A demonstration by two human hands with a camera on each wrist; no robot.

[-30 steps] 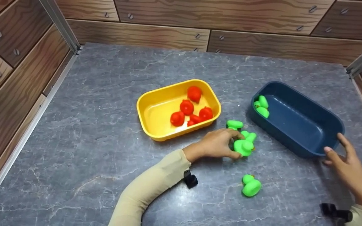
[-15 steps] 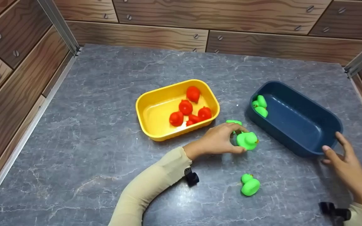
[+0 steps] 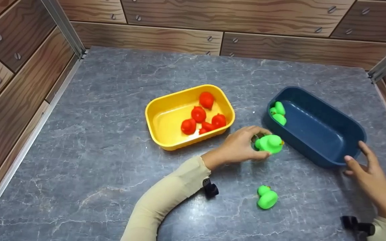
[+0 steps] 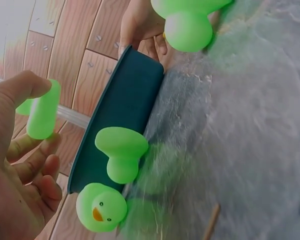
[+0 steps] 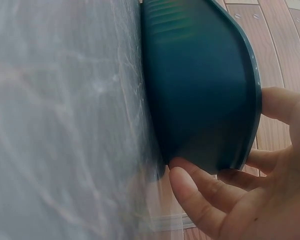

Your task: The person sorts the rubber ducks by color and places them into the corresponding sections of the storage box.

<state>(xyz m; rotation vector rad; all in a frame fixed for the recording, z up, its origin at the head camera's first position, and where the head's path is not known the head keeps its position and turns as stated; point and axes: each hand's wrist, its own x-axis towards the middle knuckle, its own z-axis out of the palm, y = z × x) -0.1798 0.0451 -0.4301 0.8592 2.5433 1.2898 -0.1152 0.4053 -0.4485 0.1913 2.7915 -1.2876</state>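
Observation:
My left hand (image 3: pixel 262 143) pinches a green rubber duck (image 3: pixel 270 143) between thumb and fingers, lifted just off the grey table beside the near-left wall of the blue bin (image 3: pixel 327 147). In the left wrist view the held duck (image 4: pixel 40 112) sits at my fingertips. Two more green ducks (image 4: pixel 121 150) lie on the table against the blue bin (image 4: pixel 125 105). My right hand (image 3: pixel 357 157) grips the bin's near end, with the thumb (image 5: pixel 190 190) outside the blue bin (image 5: pixel 200 85). One green duck (image 3: pixel 277 113) lies inside the bin.
A yellow bin (image 3: pixel 166 113) with several red ducks (image 3: pixel 198 114) stands left of my left hand. Another green duck (image 3: pixel 266 198) sits on the table (image 3: pixel 95 150) nearer me. Wood-pattern walls enclose the table on three sides.
My left hand has lifted the green duck off the table and carried it right, up to the blue bin's wall. My right hand has stayed on the bin's end.

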